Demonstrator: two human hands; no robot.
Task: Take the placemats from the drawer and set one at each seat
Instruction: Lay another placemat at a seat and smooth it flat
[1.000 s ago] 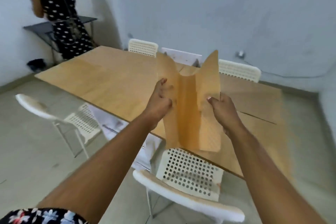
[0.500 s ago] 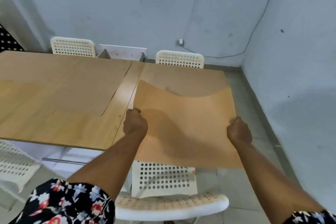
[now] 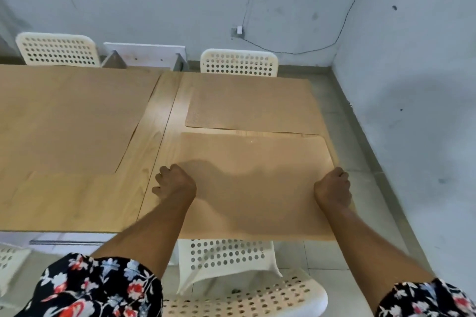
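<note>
A tan placemat (image 3: pixel 255 183) lies flat on the wooden table (image 3: pixel 159 121) at the near right seat, its front edge hanging slightly over the table's edge. My left hand (image 3: pixel 175 185) is curled on the mat's left edge and my right hand (image 3: pixel 332 188) grips its right edge. A second tan placemat (image 3: pixel 249 103) lies flat across the table at the far right seat. Two more mats, a far one (image 3: pixel 72 121) and a near one (image 3: pixel 72 201), cover the table's left half.
A white perforated chair (image 3: pixel 226 260) stands tucked right below my arms. Two more white chairs, a left one (image 3: pixel 58 49) and a right one (image 3: pixel 239 63), stand along the far side, with an open white drawer (image 3: pixel 144 53) between them. The wall (image 3: pixel 412 110) is close on the right.
The placemat, held up and bent a second ago, has been spread and lowered flat onto the table at the near right seat. My hands stay at its two side edges.
</note>
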